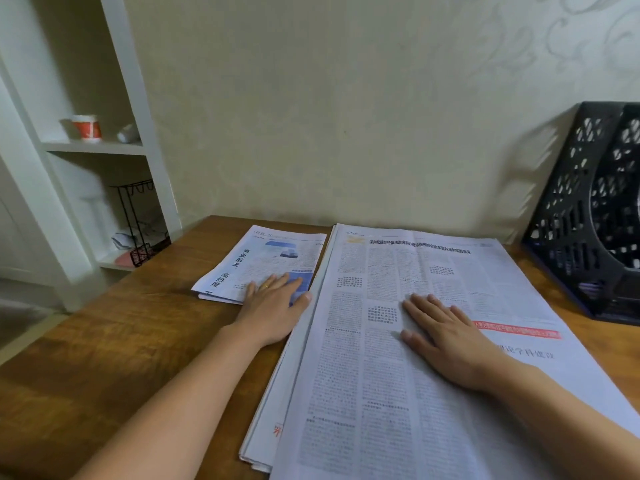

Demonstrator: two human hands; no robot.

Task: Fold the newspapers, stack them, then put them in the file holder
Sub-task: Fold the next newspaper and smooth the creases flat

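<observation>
Both bare forearms reach up from the frame's bottom edge. The left hand (273, 306), a gold ring on one finger, lies flat at centre; the right hand (446, 337) lies flat, fingers spread, right of centre.

Dim, soft indoor light, seemingly from the right; a slatted shadow is cast leftward on the wall (311, 116) by the file holder (588, 216). Edges are bowed by wide-angle distortion. Fine print is blurred throughout.
</observation>
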